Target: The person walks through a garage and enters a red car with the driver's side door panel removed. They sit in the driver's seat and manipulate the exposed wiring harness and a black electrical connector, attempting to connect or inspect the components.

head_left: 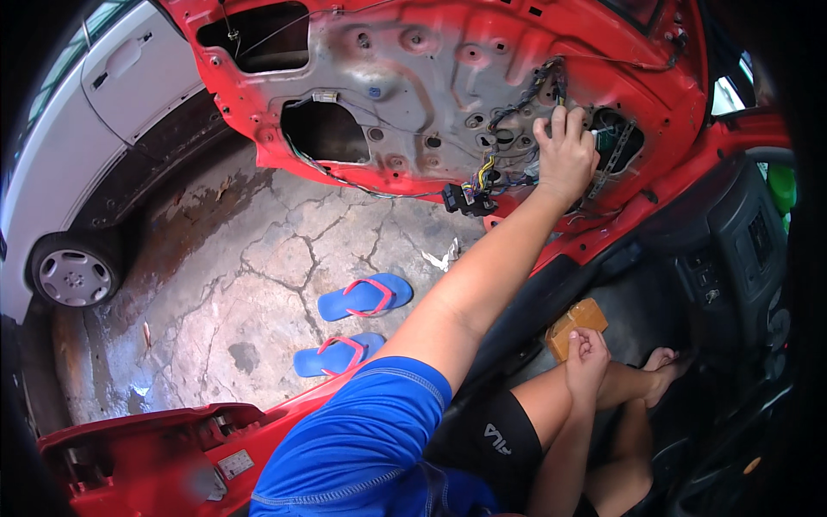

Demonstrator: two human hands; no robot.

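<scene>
My left hand reaches across to the bare inner side of a red car door. Its fingers are curled at a dark wiring harness, which runs into the fingertips; part of the grip is hidden behind the hand. Below and left of it, a black connector block hangs from yellow and purple wires. My right hand rests above my bent leg with its fingers curled together; whatever may be in them is hidden. Just beyond it lies a yellow-brown block, perhaps a sponge.
Blue flip-flops with pink straps lie on the cracked concrete floor. A silver car stands at the left. The red door sill runs beside me, and the dark dashboard is at the right.
</scene>
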